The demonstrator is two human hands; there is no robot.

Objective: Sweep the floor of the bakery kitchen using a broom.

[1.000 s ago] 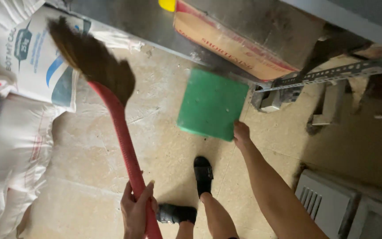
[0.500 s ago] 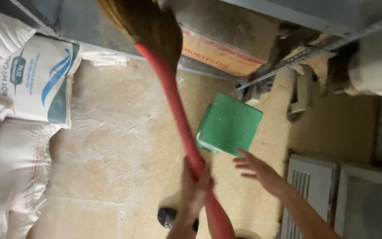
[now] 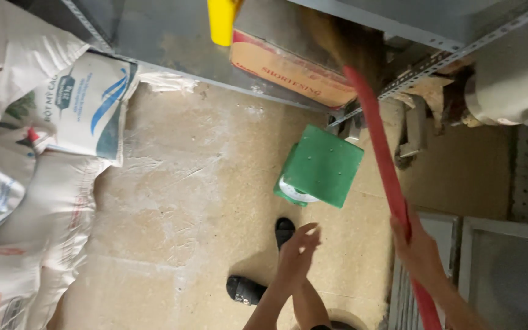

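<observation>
My right hand [image 3: 415,244] is shut around the red handle of a broom [image 3: 379,146]. The handle slants up to brown bristles [image 3: 343,43] that reach under the metal shelf. My left hand [image 3: 297,249] hovers free with its fingers loosely apart, left of the handle and just below a green square-topped scale [image 3: 325,168] standing on the floor. My feet in black sandals [image 3: 284,229] are below the scale.
White flour sacks [image 3: 38,183] are piled along the left. A grey metal shelf [image 3: 172,43] holds a cardboard box [image 3: 282,61] and a yellow object [image 3: 222,21]. A pale bucket [image 3: 514,79] sits at the right, and grey grilles [image 3: 459,269] at the lower right.
The broom has swung from the left to the right, bristles now under the shelf. It passed from my left hand to my right hand; my left hand has let go.
</observation>
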